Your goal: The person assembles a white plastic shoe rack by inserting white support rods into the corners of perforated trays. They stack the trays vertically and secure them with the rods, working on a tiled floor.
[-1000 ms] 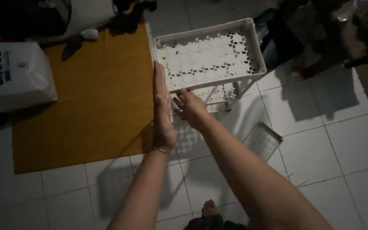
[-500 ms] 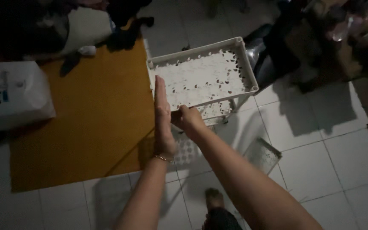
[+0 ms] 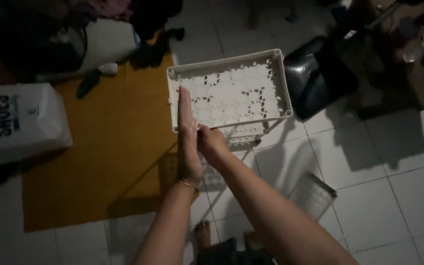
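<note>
I see the white plastic rack (image 3: 229,91) standing on the tiled floor (image 3: 369,162), just in front of my two hands, with its top tray facing up to the camera. My left hand (image 3: 186,140) is stretched flat and fully open, fingers together, and its edge lies along the left rim of the top tray; it grips nothing. My right hand (image 3: 211,142) is closed around the near left corner of the rack, where the tray meets the leg, and it touches my left hand at the thumb side. The top tray is a rectangle with a raised rim, round sockets at the corners, and a bottom full of small cut-out holes, like a lattice. A lower shelf of the same pattern shows under the near edge. The plastic looks hard and smooth. On the left of the rack lies an orange mat (image 3: 99,147), flat and matte, and on it a white paper bag (image 3: 18,122). A loose perforated panel (image 3: 315,194) lies on the glossy white tiles at my right.
</note>
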